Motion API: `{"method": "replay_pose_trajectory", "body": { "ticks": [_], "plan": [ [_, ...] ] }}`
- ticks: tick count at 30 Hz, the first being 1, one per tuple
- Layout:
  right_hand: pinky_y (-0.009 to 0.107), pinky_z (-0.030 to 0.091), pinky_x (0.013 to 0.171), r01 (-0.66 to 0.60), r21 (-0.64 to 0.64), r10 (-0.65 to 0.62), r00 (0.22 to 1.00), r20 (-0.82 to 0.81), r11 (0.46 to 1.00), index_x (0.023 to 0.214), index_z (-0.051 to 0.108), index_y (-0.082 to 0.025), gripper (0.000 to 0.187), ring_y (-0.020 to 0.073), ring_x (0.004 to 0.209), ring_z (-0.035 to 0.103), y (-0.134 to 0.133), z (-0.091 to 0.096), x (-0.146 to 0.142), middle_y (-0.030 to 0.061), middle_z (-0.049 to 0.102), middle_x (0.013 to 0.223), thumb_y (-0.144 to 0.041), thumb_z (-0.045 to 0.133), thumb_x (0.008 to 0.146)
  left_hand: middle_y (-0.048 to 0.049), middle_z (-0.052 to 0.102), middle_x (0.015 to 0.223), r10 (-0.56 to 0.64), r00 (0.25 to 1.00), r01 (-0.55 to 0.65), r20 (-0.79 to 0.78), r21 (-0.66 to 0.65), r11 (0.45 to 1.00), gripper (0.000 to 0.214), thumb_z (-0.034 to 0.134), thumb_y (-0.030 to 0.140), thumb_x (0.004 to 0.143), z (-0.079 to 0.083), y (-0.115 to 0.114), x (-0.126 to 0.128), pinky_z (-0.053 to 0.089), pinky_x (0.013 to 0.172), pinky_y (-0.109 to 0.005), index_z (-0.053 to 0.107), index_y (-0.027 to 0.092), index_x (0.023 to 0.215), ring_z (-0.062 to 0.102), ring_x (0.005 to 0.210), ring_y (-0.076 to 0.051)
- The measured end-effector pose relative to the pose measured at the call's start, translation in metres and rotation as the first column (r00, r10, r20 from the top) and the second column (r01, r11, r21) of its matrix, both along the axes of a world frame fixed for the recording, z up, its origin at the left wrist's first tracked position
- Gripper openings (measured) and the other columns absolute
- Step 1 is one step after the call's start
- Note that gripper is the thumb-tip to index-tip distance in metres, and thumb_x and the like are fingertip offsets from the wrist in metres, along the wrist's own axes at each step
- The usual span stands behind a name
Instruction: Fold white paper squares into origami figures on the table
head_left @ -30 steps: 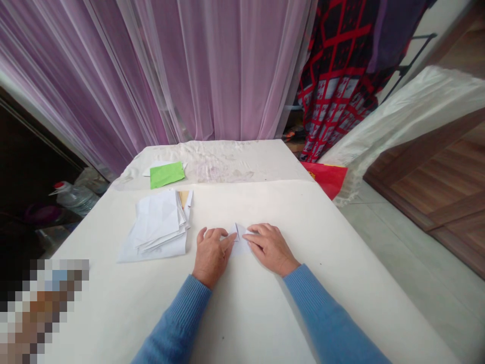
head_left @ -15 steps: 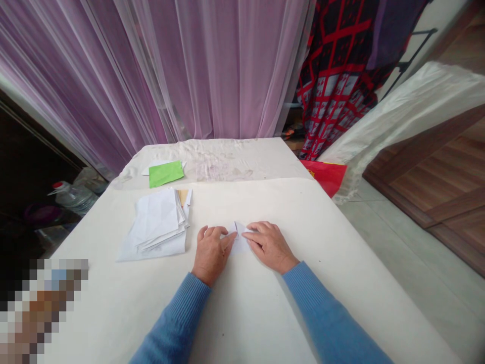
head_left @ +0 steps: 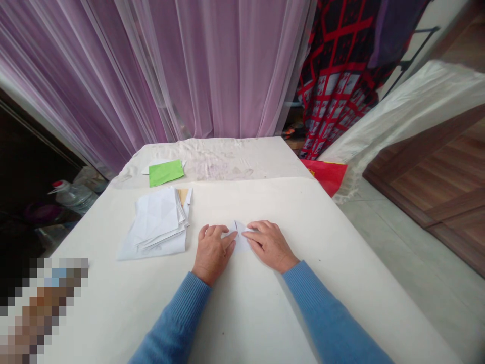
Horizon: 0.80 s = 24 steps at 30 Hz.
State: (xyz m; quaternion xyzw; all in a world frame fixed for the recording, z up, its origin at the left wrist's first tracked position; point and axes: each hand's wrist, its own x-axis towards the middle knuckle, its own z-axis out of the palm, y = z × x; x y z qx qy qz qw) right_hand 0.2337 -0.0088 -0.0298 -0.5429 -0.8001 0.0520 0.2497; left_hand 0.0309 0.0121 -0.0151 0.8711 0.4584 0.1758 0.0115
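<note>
A small folded piece of white paper [head_left: 241,246] lies on the white-covered table [head_left: 261,308], between my two hands. Its flaps meet near the middle, where a thin dark slit shows. At the left flap, my left hand [head_left: 213,251] pinches the paper with thumb and curled fingers. My right hand [head_left: 272,246] has its thumb and forefinger closed at the right flap. The fingers cover both side edges of the paper. Left of my left hand rests a stack of white paper sheets [head_left: 157,215], loosely piled.
Behind the stack lies a bright green paper [head_left: 165,173] over a white one. Purple curtains [head_left: 227,71] hang beyond the table's far edge. A red bag [head_left: 328,177] is beside the right edge. A plastic bottle [head_left: 76,198] stands off the left side.
My left thumb and the left flap have shifted very slightly. Both hands otherwise stay in the same place on the paper.
</note>
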Motion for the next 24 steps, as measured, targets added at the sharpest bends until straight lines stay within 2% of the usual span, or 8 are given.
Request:
{"method": "replay_pose_trajectory", "body": {
  "ticks": [8, 17, 22, 24],
  "plan": [
    [0.035, 0.038, 0.086, -0.003, 0.005, 0.003, 1.000, 0.000, 1.000, 0.109, 0.071, -0.034, 0.029, 0.0199, 0.103, 0.052, 0.001, -0.001, 0.000, 0.0034, 0.064, 0.114, -0.019, 0.058, 0.087, -0.0016, 0.070, 0.102, -0.009, 0.997, 0.008, -0.073, -0.011, 1.000, 0.021, 0.056, 0.022, 0.089, 0.013, -0.010, 0.012, 0.034, 0.102, -0.050, 0.067, 0.027, 0.107, 0.059, 0.098, -0.022],
    [0.035, 0.038, 0.086, 0.011, -0.033, -0.010, 1.000, 0.014, 0.999, 0.110, 0.070, -0.035, 0.030, 0.0207, 0.105, 0.052, -0.001, 0.003, -0.001, 0.0035, 0.064, 0.116, -0.021, 0.057, 0.088, -0.0034, 0.069, 0.108, 0.007, 0.998, -0.007, -0.070, 0.010, 1.000, 0.017, 0.054, 0.021, 0.090, 0.011, -0.027, 0.016, 0.036, 0.101, -0.046, 0.064, 0.023, 0.104, 0.058, 0.103, -0.022],
    [0.035, 0.038, 0.087, 0.008, -0.031, -0.007, 1.000, 0.015, 0.999, 0.112, 0.070, -0.035, 0.030, 0.0206, 0.105, 0.052, 0.000, 0.003, 0.000, 0.0040, 0.064, 0.116, -0.022, 0.054, 0.089, -0.0050, 0.067, 0.107, 0.006, 0.996, -0.006, -0.094, 0.003, 1.000, 0.030, 0.055, 0.022, 0.090, 0.011, -0.030, 0.021, 0.039, 0.096, -0.045, 0.058, 0.022, 0.120, 0.059, 0.099, -0.022],
    [0.036, 0.038, 0.087, 0.009, -0.033, -0.008, 1.000, 0.007, 0.999, 0.112, 0.070, -0.034, 0.030, 0.0206, 0.105, 0.052, 0.000, 0.003, 0.000, 0.0041, 0.064, 0.115, -0.021, 0.054, 0.089, -0.0050, 0.067, 0.108, 0.015, 0.995, -0.016, -0.103, -0.002, 1.000, 0.031, 0.057, 0.025, 0.089, 0.010, -0.030, 0.022, 0.038, 0.096, -0.046, 0.058, 0.023, 0.120, 0.059, 0.098, -0.022]
  ]
}}
